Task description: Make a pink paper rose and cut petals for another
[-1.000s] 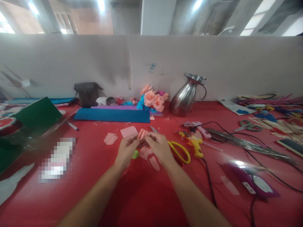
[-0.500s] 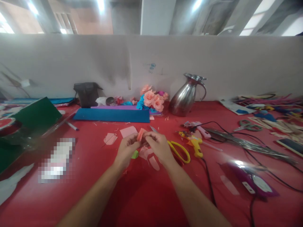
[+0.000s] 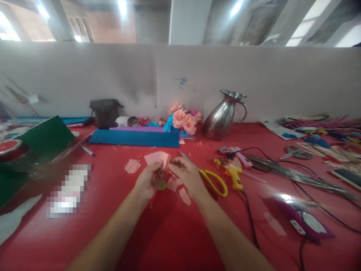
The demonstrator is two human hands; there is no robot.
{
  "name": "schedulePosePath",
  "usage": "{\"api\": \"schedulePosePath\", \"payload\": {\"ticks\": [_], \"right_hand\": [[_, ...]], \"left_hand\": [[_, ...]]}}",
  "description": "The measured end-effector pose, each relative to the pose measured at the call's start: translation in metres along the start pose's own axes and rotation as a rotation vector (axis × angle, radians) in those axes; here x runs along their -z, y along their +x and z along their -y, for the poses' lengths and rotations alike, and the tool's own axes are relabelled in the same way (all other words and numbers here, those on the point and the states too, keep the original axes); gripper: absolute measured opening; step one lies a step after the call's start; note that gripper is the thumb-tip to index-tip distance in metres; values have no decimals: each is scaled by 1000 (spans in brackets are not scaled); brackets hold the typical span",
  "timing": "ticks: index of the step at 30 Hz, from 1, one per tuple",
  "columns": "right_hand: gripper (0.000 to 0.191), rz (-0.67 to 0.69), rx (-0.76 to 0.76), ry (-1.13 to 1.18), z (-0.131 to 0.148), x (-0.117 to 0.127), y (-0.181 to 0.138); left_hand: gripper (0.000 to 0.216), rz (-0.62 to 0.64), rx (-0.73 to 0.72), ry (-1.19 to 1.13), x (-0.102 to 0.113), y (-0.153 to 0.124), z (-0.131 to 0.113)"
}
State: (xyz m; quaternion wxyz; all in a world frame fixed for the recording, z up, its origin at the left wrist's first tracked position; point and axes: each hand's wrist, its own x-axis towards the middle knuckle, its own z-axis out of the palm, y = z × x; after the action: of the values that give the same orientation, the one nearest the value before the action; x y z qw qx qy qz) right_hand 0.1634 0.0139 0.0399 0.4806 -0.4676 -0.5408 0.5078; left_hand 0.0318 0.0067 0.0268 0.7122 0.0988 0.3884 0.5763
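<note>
My left hand [image 3: 149,180] pinches a piece of pink crepe paper [image 3: 165,158], which stands up from its fingertips. Just right of that paper is my right hand [image 3: 186,173], fingers loosely curled and thumb a little apart from them; whether its fingertips touch the paper's edge is hard to see. Behind the left hand lies a flat pink sheet [image 3: 150,158]. Below and between the hands are pink paper petals [image 3: 184,196] and a small green roll [image 3: 161,185]. Yellow-handled scissors [image 3: 216,183] lie by my right wrist.
Right of the scissors are a yellow glue gun [image 3: 235,177], a pink glue gun [image 3: 244,159], a bundle of wires [image 3: 299,175] and a purple device [image 3: 310,222] with cords. Behind stand paper flowers [image 3: 183,119], a blue paper roll [image 3: 135,139] and a steel jug [image 3: 220,118]. Green-handled scissors [image 3: 300,153] lie right.
The pink paper, a narrow folded strip before, now shows a wider face. My right hand's fingers have shifted slightly off to its right side, while my left hand keeps its pinch.
</note>
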Motion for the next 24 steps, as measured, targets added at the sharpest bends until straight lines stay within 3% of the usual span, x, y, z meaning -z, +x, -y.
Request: {"api": "schedulePosePath", "payload": {"ticks": [8,12,18,24], "right_hand": [[11,43,-16,-2,2,-2,-3],[10,89,-34,69,7,-3,-4],[10,46,-62,68,11,-4,-6],[12,34,-70,75,11,-1,-6]], "left_hand": [[16,-16,85,-44,-7,-9,-1],[27,54,85,-31,-5,-8,0],[20,149,-81,117,-1,-5,4],[11,209,-143,190,-4,-9,0]]}}
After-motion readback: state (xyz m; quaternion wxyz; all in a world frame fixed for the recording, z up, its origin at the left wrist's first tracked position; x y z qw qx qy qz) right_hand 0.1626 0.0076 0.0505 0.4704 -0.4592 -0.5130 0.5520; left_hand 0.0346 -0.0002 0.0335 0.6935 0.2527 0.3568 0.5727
